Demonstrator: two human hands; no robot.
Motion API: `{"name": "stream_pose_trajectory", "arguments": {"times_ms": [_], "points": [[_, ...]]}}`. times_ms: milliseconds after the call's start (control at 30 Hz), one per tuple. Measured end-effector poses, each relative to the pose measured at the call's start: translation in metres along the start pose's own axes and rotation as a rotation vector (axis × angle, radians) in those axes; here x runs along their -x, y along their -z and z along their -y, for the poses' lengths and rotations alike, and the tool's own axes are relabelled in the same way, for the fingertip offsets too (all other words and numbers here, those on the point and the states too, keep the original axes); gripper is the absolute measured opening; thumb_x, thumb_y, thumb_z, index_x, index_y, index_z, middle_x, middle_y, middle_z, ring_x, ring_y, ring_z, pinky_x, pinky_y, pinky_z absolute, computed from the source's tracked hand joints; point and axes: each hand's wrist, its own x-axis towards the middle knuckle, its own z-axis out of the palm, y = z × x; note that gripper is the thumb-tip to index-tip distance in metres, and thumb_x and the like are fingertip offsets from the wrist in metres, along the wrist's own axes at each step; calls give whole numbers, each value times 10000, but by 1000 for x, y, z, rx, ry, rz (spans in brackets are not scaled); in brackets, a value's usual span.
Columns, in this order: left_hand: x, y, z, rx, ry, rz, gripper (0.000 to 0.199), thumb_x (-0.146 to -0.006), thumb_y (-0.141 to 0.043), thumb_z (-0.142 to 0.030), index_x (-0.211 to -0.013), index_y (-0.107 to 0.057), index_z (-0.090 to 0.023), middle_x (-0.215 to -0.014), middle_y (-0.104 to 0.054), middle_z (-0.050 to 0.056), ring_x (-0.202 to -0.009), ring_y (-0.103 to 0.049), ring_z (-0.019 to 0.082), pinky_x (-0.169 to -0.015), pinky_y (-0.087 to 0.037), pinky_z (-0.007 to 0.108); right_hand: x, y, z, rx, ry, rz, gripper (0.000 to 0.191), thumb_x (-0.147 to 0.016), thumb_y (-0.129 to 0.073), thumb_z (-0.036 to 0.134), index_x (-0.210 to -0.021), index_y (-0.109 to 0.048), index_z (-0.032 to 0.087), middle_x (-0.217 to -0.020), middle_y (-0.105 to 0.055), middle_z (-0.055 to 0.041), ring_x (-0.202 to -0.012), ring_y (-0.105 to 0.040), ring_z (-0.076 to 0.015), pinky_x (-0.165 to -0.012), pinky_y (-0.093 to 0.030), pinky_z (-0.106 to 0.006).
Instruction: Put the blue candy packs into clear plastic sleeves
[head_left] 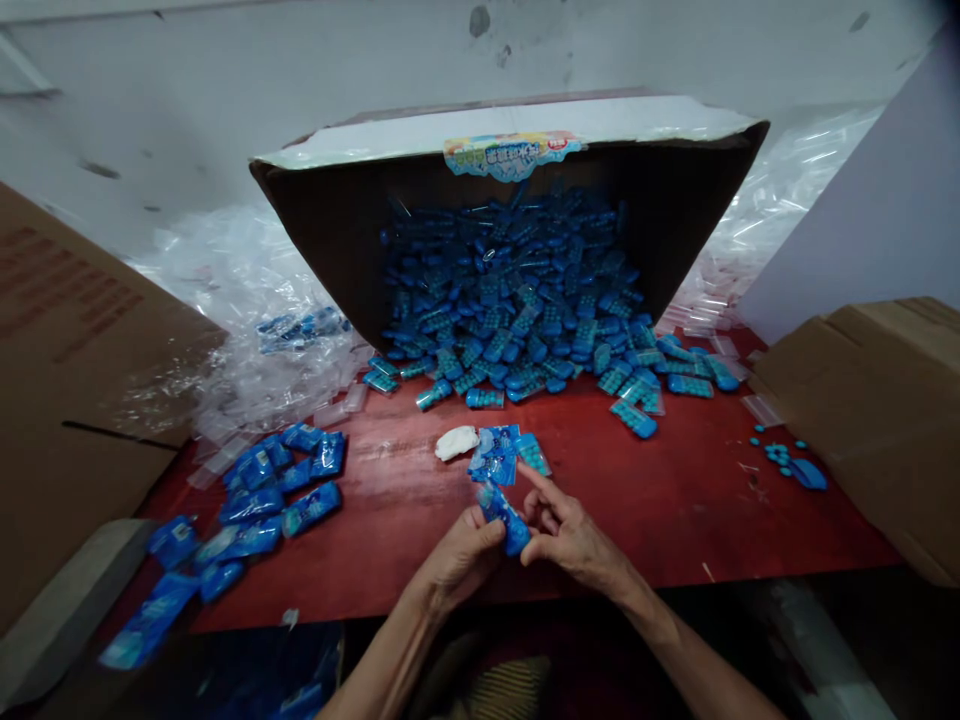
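Note:
Near the front edge of the red table, my left hand (pixel 468 552) is closed on a small shiny blue packet (pixel 507 522), with the thumb over its front. My right hand (pixel 571 535) meets the same packet at its right side, the thumb and curled fingers at its edge and the index finger stretched forward. Just beyond lie a flat blue printed pouch (pixel 495 454) and a clear-topped blue case of round turquoise pieces (pixel 533 455). A crumpled white wad (pixel 456 442) rests left of the pouch.
A large open carton (pixel 322 240) on its side spills many blue cases (pixel 510 320) onto the red table (pixel 420 550). Filled blue packets (pixel 255 500) are piled at left. Clear plastic (pixel 247 290) lies behind them. A brown box (pixel 862 400) and loose turquoise pieces (pixel 778 454) are at right.

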Motion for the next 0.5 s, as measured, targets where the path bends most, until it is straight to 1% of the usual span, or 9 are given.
{"name": "stream_pose_trajectory", "arguments": {"times_ms": [67, 200, 267, 333, 400, 433, 500], "points": [[1, -3, 3, 24, -49, -28, 211, -626, -671, -279, -720, -664, -90, -685, -668, 65, -664, -591, 146, -720, -397, 243, 0, -2, -3, 57, 40, -44, 773, -607, -705, 293, -1276, -317, 295, -757, -428, 51, -542, -351, -58, -521, -346, -182], [3, -13, 3, 46, -113, -44, 212, -659, -642, -235, -828, -657, -106, -776, -677, 75, -801, -597, 185, -822, -381, 284, 0, -5, -3, 74, 70, -85, 638, -689, -630, 346, -1257, -356, 246, -742, -427, 40, -551, -371, -67, -528, -351, -191], [5, -17, 3, 51, -116, -58, 222, -681, -620, -214, -876, -647, -111, -828, -676, 84, -846, -594, 199, -857, -373, 310, 0, -6, -2, 86, 57, -76, 595, -703, -609, 369, -1237, -385, 232, -755, -439, 31, -552, -382, -70, -532, -358, -198], [7, -17, 4, 56, -107, -75, 200, -701, -597, -200, -871, -644, -106, -847, -674, 90, -844, -598, 199, -873, -373, 325, 0, -4, 0, 131, 44, -34, 562, -710, -594, 386, -1218, -409, 233, -775, -464, 24, -561, -402, -78, -539, -370, -207], [10, -12, 2, 78, -101, -105, 172, -710, -587, -199, -839, -645, -101, -833, -675, 94, -817, -607, 197, -880, -379, 346, -3, 1, 3, 257, 71, 16, 516, -721, -583, 382, -1197, -433, 248, -830, -503, 9, -625, -449, -102, -589, -395, -225], [13, -7, -1, 104, -107, -134, 164, -715, -581, -209, -822, -646, -103, -821, -677, 94, -814, -610, 202, -884, -381, 360, -6, 5, 5, 357, 100, 23, 481, -732, -573, 369, -1182, -448, 253, -878, -518, -3, -691, -475, -122, -640, -406, -241], [22, 9, -13, 199, -168, -234, 167, -737, -551, -253, -779, -646, -123, -792, -681, 85, -836, -609, 218, -887, -388, 387, -13, 13, 8, 617, 160, -1, 402, -760, -548, 327, -1150, -479, 257, -978, -522, -31, -846, -481, -165, -756, -392, -283]]}}
